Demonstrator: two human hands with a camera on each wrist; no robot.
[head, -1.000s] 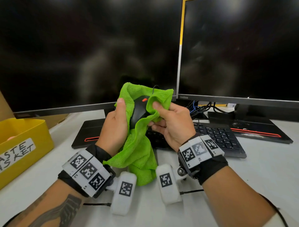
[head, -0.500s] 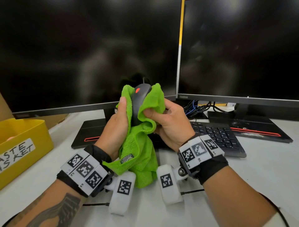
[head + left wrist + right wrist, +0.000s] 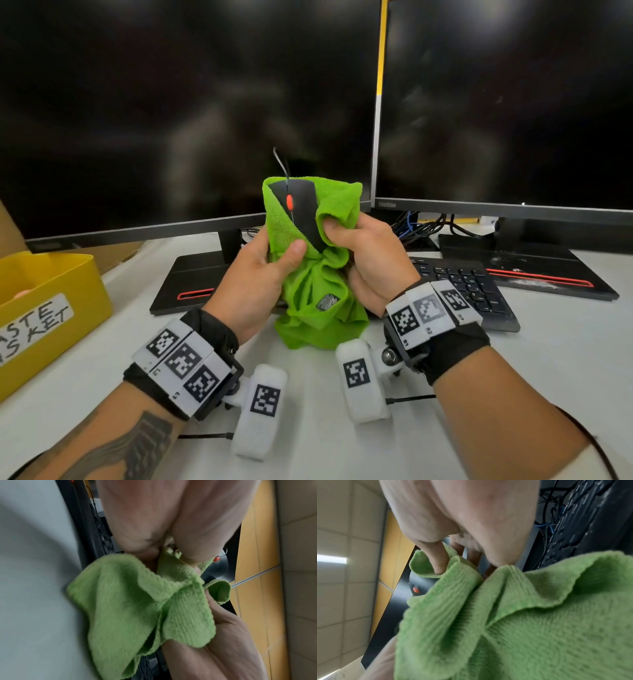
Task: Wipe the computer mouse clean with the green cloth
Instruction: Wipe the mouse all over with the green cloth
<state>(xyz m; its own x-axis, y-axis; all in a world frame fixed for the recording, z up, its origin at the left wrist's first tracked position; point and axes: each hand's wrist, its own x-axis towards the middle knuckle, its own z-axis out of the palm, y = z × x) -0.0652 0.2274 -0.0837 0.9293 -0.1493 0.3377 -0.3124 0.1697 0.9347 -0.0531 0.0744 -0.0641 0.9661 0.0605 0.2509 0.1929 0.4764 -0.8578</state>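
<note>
Above desk, L hand (image 3: 260,270) & R hand (image 3: 368,260) grip green cloth (image 3: 318,291) round upright mouse (image 3: 301,212).

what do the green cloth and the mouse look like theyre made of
Green cloth: looks like microfibre, with a fuzzy ribbed weave and soft, limp folds. Mouse: probably matte black plastic, smooth with a dull sheen, and an orange-red scroll wheel.
</note>
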